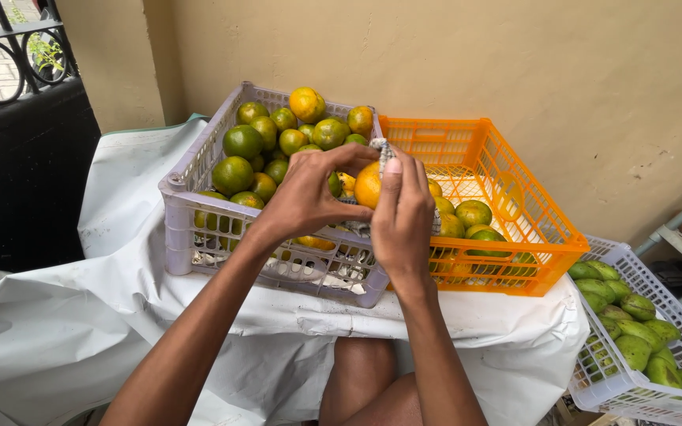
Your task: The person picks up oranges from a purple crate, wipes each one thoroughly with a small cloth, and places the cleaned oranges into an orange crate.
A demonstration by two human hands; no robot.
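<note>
My left hand (305,197) grips a yellow-orange citrus fruit (368,188) from the left, above the seam between two crates. Against the fruit's right side, my right hand (402,214) presses a small patterned cloth (383,150). The pale purple crate (177,222) underneath is heaped with green and orange citrus (270,142). The orange crate (546,229) to its right holds a few greenish-yellow citrus (474,214) at its near left corner.
Both crates rest on a white sheet (120,268) over a low surface. A white basket (641,398) of green mangoes (633,331) sits lower right. A black iron gate (17,118) stands at left, a beige wall behind. My knees show below.
</note>
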